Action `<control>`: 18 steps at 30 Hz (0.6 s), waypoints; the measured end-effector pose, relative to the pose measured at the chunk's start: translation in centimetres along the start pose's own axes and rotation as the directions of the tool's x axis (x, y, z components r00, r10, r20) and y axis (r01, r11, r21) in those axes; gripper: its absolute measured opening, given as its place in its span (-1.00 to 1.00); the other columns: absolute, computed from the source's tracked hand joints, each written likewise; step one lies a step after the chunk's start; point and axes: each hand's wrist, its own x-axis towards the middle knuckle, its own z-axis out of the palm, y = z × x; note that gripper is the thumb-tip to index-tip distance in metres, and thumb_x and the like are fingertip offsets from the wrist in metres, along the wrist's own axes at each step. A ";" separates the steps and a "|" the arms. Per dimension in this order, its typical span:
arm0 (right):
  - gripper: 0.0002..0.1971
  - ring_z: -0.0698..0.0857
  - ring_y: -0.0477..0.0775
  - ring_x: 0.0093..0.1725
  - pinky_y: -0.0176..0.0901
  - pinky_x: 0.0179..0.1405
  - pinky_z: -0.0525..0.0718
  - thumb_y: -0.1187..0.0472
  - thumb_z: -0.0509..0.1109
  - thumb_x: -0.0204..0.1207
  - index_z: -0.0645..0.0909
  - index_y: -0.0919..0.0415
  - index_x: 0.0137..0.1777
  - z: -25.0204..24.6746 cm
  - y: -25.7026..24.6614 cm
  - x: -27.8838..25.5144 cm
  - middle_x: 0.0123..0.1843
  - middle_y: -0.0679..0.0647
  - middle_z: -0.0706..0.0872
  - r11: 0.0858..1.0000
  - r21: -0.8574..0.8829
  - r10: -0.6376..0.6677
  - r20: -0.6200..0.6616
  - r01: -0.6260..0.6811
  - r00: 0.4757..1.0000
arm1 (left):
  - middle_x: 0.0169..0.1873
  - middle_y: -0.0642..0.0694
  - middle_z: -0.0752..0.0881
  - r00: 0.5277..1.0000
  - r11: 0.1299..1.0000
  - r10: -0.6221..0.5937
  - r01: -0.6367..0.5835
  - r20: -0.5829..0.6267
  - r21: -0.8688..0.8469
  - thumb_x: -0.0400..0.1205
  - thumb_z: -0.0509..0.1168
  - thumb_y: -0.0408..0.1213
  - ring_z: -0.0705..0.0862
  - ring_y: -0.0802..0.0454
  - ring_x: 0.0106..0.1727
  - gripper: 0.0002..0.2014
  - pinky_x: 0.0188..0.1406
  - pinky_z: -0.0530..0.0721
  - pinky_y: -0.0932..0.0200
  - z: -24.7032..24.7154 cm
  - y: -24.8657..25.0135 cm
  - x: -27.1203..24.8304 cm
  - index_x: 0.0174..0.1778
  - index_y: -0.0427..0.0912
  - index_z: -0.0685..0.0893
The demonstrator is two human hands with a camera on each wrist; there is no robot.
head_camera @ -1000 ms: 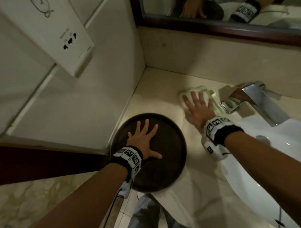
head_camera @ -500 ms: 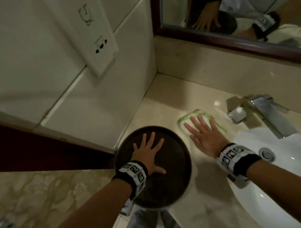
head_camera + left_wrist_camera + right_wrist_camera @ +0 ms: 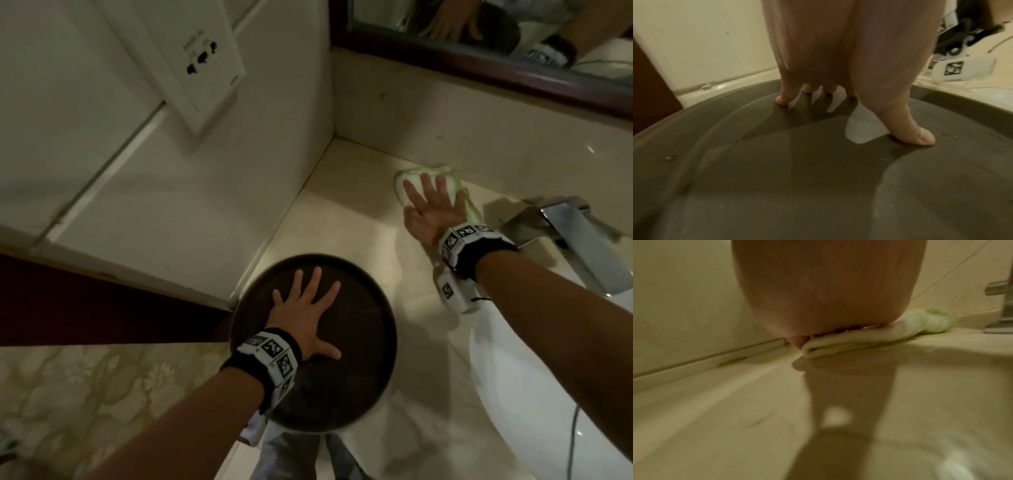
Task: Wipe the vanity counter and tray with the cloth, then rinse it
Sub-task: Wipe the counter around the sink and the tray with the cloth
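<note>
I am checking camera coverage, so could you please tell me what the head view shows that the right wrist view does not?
Only the head view shows the left hand pressed flat on the round dark brown tray, the white basin, the wall socket plate and the wood-framed mirror. Only the right wrist view shows the folded layers along the cloth's edge. Both share the right hand pressing the white, green-edged cloth on the beige stone counter, beside the chrome faucet.
</note>
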 end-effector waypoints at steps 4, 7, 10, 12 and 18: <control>-0.32 -0.14 0.24 0.73 0.42 0.60 -0.09 -0.12 -0.29 0.53 -0.15 -0.17 0.71 1.1 -0.9 -3.1 0.77 0.06 -0.14 0.988 -0.083 -0.128 0.036 0.130 0.991 | 0.61 0.00 -0.51 1.000 1.000 0.001 -0.001 0.003 -0.001 0.33 0.42 0.37 -0.46 -0.23 0.62 0.21 0.54 -0.10 -0.54 0.0 0.1 -0.1 0.62 0.27 -0.36; -0.33 0.05 0.36 0.70 0.54 0.52 0.08 -0.13 -0.29 0.57 0.00 -0.09 0.72 3.3 -2.0 -7.8 0.75 0.18 0.07 0.940 -0.130 -0.305 0.085 0.314 0.949 | 0.61 0.00 -0.51 1.000 1.000 0.000 0.000 0.003 -0.002 0.32 0.42 0.37 -0.46 -0.23 0.62 0.21 0.54 -0.10 -0.54 0.0 0.0 0.0 0.62 0.28 -0.36; -0.41 0.08 0.32 0.71 0.48 0.56 0.00 -0.18 -0.34 0.68 0.03 -0.15 0.70 4.9 -2.5 -11.0 0.73 0.11 0.14 0.905 -0.088 -0.406 0.110 0.416 0.907 | 0.61 0.00 -0.50 1.000 1.000 0.000 0.000 0.003 0.017 0.32 0.41 0.39 -0.46 -0.23 0.63 0.21 0.54 -0.10 -0.54 0.0 0.0 -0.1 0.62 0.28 -0.37; -0.37 0.02 0.23 0.72 0.38 0.59 -0.08 -0.24 -0.46 0.63 -0.02 -0.23 0.69 4.8 -2.3 -11.4 0.74 0.04 0.10 0.904 -0.076 -0.414 0.090 0.421 0.906 | 0.62 -0.01 -0.49 1.000 1.000 0.000 0.000 -0.005 0.017 0.32 0.41 0.39 -0.45 -0.22 0.63 0.21 0.55 -0.09 -0.53 0.0 0.1 -0.1 0.62 0.28 -0.35; -0.35 -0.24 0.11 0.72 0.28 0.62 -0.25 -0.28 -0.46 0.52 -0.23 -0.32 0.66 2.9 -0.7 -8.4 0.74 -0.09 -0.23 0.890 -0.132 -0.420 0.133 0.437 0.897 | 0.62 -0.02 -0.48 1.000 1.000 0.009 -0.008 -0.014 0.014 0.33 0.41 0.37 -0.45 -0.23 0.63 0.19 0.54 -0.09 -0.54 -0.1 0.0 -0.2 0.64 0.27 -0.34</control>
